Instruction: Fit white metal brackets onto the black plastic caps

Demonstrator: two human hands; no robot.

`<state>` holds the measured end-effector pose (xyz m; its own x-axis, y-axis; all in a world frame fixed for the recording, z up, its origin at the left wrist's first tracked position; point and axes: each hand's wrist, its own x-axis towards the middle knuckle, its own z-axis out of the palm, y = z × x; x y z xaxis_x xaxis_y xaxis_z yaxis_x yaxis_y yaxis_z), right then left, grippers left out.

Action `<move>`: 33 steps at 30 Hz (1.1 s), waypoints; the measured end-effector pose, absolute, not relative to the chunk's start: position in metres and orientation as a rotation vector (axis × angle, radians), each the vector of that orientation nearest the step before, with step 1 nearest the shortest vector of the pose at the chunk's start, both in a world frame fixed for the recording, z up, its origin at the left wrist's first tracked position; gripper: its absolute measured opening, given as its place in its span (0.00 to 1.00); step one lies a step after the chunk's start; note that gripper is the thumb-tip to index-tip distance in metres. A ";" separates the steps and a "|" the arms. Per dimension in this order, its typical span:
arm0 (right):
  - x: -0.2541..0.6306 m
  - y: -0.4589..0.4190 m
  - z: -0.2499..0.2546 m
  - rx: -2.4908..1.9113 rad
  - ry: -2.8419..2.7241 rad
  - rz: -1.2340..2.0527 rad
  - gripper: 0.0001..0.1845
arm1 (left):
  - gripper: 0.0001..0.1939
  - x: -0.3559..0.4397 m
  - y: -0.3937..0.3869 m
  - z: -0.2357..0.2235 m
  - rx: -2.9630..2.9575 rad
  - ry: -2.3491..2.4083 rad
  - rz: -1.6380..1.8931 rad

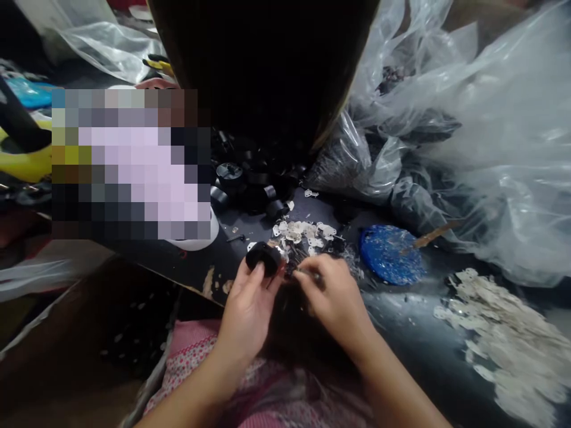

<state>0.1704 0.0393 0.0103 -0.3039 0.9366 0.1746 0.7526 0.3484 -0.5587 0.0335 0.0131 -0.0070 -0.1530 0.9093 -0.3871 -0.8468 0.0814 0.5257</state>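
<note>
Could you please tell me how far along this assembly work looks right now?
Done: I cannot tell finished pieces apart. In hand: the left hand grips a black round part, and the right hand pinches something small beside it. Left: black parts and metal plates on the table, plus a plate heap.

Both forearms are bare from wrist to the frame's lower edge; no sleeves, watch or bracelets show. The left hand (247,306) and right hand (332,294) wear no gloves and no rings that can be made out. The nails look short and unpainted, though the picture is soft. On the lap lies a pink garment (196,351) with a small dotted or floral print and a scalloped edge.
</note>
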 end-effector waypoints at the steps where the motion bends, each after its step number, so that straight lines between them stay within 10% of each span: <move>1: 0.172 0.039 0.013 -1.475 -2.100 0.538 0.04 | 0.07 0.034 0.013 -0.006 0.103 0.792 1.532; 9: 0.167 0.033 0.034 -1.484 -1.561 0.922 0.05 | 0.08 0.036 0.004 -0.004 0.135 0.781 1.470; 33: 0.229 0.006 0.051 -1.510 -2.072 0.482 0.02 | 0.17 0.040 -0.010 -0.009 0.321 1.080 0.999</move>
